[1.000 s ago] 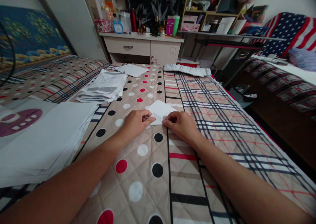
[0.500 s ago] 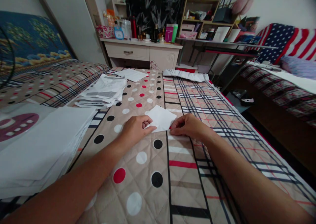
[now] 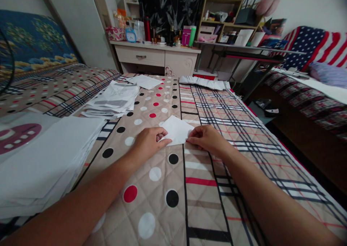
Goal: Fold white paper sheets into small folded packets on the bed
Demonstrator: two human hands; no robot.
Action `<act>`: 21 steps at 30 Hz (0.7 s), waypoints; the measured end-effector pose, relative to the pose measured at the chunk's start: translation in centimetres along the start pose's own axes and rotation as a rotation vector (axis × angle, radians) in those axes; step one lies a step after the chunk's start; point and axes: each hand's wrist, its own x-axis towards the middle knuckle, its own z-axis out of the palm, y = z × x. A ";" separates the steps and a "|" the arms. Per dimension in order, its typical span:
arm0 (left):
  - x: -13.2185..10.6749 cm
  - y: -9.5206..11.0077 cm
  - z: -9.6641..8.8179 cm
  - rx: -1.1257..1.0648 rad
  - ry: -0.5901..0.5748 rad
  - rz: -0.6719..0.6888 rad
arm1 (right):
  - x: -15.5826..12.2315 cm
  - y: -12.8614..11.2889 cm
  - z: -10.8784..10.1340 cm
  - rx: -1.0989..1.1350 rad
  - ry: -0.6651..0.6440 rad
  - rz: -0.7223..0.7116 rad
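Observation:
A small folded sheet of white paper (image 3: 176, 129) lies on the patterned bedspread (image 3: 151, 217) between my hands, one pointed corner facing away from me. My left hand (image 3: 151, 138) pinches its near left edge, thumb on top and fingers curled. At the right corner, my right hand (image 3: 204, 137) has thumb and fingertips closed on the paper. The underside of the sheet is hidden.
To the left lie a stack of blank white paper (image 3: 51, 155) and a pile of printed sheets (image 3: 114, 99). Farther off are another white sheet (image 3: 145, 82) and a row of folded paper (image 3: 204, 82). A white dresser (image 3: 138, 56) stands beyond the bed.
Almost nothing differs. The right hand's fingers have shifted slightly at the paper's right corner; the left hand and the paper stay in place.

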 end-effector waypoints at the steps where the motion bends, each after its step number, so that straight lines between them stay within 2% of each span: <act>1: 0.0 0.1 0.0 0.003 0.002 -0.003 | 0.0 -0.1 0.1 -0.034 0.045 0.008; 3: -0.1 0.2 -0.1 0.004 0.009 -0.001 | -0.1 -0.2 0.4 -0.124 0.153 -0.027; 6: -0.1 0.2 -0.1 -0.003 0.009 0.011 | -0.3 -0.2 1.0 -0.240 0.276 -0.158; 10: 0.0 0.2 0.0 -0.008 0.002 -0.007 | -0.8 -0.6 1.8 -0.281 0.250 -0.275; 21: 0.0 0.3 0.0 -0.002 0.018 -0.013 | -0.8 -0.5 2.5 -0.276 0.211 -0.264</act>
